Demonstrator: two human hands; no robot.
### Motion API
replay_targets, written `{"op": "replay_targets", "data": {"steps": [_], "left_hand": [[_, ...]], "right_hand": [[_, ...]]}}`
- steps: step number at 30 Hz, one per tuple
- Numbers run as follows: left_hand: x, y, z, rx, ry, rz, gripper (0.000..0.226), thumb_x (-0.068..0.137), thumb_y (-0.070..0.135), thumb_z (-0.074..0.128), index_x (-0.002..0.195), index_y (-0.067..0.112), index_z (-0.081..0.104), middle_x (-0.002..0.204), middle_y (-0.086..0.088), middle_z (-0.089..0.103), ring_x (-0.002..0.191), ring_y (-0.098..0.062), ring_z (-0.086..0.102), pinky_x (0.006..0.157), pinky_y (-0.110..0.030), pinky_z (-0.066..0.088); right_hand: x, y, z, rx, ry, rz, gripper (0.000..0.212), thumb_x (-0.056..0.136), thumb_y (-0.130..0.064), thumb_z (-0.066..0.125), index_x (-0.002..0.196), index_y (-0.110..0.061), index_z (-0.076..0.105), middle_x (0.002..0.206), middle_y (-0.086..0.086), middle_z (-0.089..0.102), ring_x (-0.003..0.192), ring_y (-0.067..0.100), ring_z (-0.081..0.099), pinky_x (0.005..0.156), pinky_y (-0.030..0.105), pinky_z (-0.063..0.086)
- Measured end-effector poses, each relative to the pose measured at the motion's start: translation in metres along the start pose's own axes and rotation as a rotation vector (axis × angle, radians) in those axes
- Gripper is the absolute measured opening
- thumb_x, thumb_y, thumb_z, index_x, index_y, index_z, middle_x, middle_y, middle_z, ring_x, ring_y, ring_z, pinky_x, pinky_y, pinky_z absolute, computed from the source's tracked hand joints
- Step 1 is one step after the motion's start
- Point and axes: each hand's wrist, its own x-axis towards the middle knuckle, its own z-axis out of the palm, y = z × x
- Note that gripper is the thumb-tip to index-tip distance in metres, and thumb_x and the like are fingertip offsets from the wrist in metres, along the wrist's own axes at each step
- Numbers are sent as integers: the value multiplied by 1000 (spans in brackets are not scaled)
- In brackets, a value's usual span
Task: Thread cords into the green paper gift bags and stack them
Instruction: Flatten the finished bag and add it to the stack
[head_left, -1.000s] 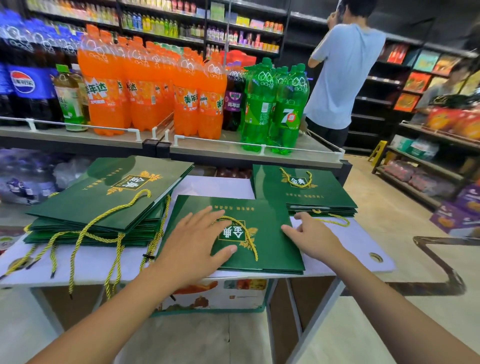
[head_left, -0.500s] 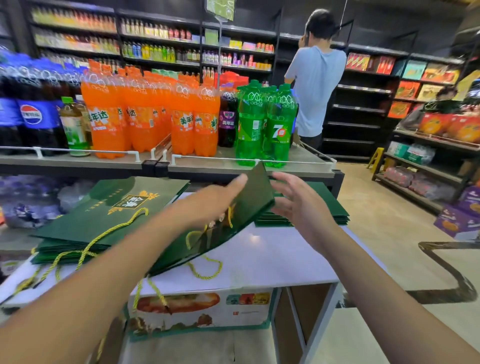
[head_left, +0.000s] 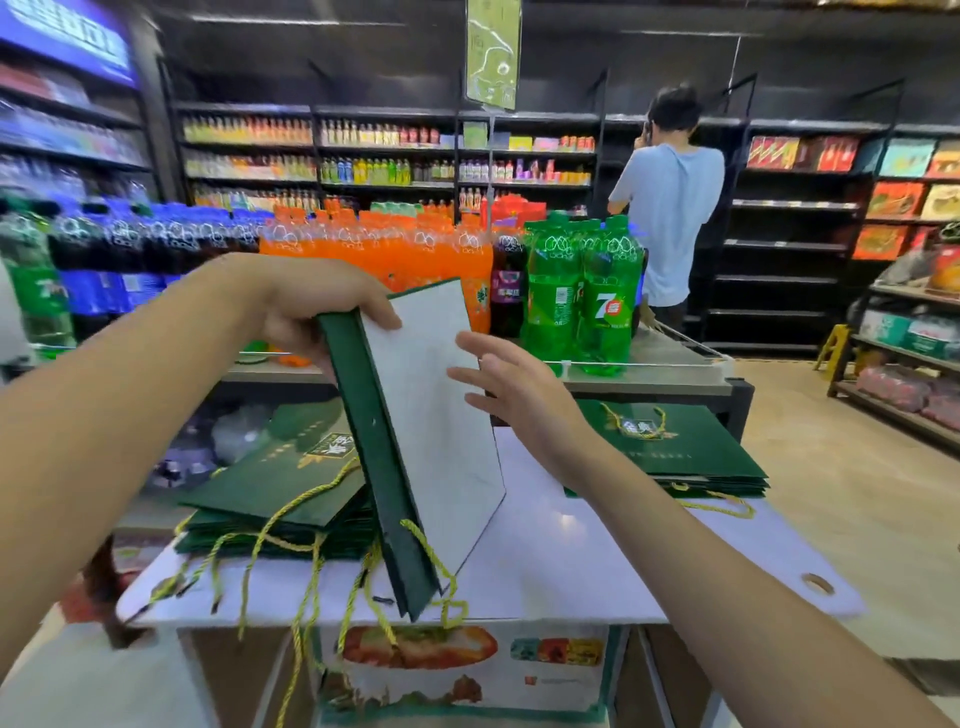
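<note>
Left hand (head_left: 311, 306) grips upper end of folded green bag (head_left: 431, 441), tilted steeply over counter (head_left: 597, 561), yellow cord (head_left: 436, 561) dangling. Right hand (head_left: 514, 389), fingers spread, at bag's right edge. Left stack (head_left: 270, 483) and right stack (head_left: 675, 452) flank it.

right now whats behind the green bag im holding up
Gripped by the left hand, the gift bag hides the right edge of the left stack of green bags and the bases of some orange soda bottles. Anything else on the white table behind it is covered.
</note>
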Motion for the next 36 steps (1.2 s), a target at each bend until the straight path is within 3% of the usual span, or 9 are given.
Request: {"op": "replay_targets", "data": {"steps": [4, 8, 11, 17, 21, 25, 29, 31, 36], "left_hand": [[-14, -16, -32, -358, 65, 102, 45, 70, 15, 78, 112, 13, 64, 111, -15, 71, 80, -23, 73, 67, -37, 64], [-16, -26, -27, -641, 66, 223, 27, 94, 18, 60, 120, 14, 61, 111, -10, 73, 88, -23, 76, 70, -39, 64], [-6, -37, 10, -752, 89, 211, 15, 101, 16, 55, 114, 13, 60, 104, -12, 73, 83, -24, 76, 68, -45, 64], [33, -83, 104, -829, 75, 178, 26, 104, 9, 52, 122, 21, 65, 106, -8, 75, 83, -21, 70, 74, -42, 62], [57, -125, 159, -647, 94, 145, 24, 103, 3, 54, 121, 15, 65, 108, -5, 78, 82, -14, 75, 61, -26, 58], [81, -168, 186, -277, 150, 249, 33, 100, 11, 63, 131, 22, 60, 129, 2, 70, 112, -13, 68, 100, -38, 54], [94, -196, 199, 145, 175, 286, 55, 94, 35, 65, 146, 28, 47, 143, 4, 55, 132, -17, 53, 109, -40, 47], [92, -202, 207, 361, 231, 321, 66, 97, 40, 60, 157, 28, 35, 163, 1, 32, 153, -22, 26, 123, -41, 30], [77, -204, 217, 427, 104, 539, 42, 107, 36, 48, 148, 46, 46, 164, 25, 20, 152, 5, 6, 119, -25, 23]], "right_hand": [[-8, 20, -20, -236, 250, -17, 39, 102, -24, 60, 141, -24, 57, 135, -11, 60, 122, 3, 58, 111, 42, 48], [-14, 43, -52, -301, 491, 88, 64, 88, -45, 70, 146, -32, 47, 141, -3, 52, 126, 15, 55, 105, 40, 50], [-19, 47, -81, -111, 546, 189, 66, 89, -45, 72, 147, -32, 44, 139, -4, 57, 114, 16, 65, 83, 30, 57], [-53, 59, -126, -257, 551, 284, 72, 94, -26, 74, 155, -21, 36, 136, -6, 52, 109, 15, 60, 83, 30, 49], [-82, 84, -144, -440, 477, 373, 54, 90, -27, 79, 139, -23, 55, 138, -1, 55, 112, 17, 62, 88, 32, 52], [-101, 112, -147, -612, 382, 443, 43, 92, -28, 77, 133, -23, 63, 129, -7, 52, 112, 15, 55, 85, 28, 44], [-107, 139, -149, -821, 334, 387, 45, 92, -32, 76, 134, -21, 64, 129, -6, 53, 121, 17, 53, 93, 29, 41], [-108, 147, -152, -862, 295, 403, 48, 92, -38, 75, 136, -22, 63, 133, -4, 56, 126, 17, 53, 101, 31, 43], [-117, 142, -156, -993, 233, 277, 36, 98, -32, 67, 133, -22, 66, 139, -1, 57, 134, 20, 49, 106, 28, 35]]}}
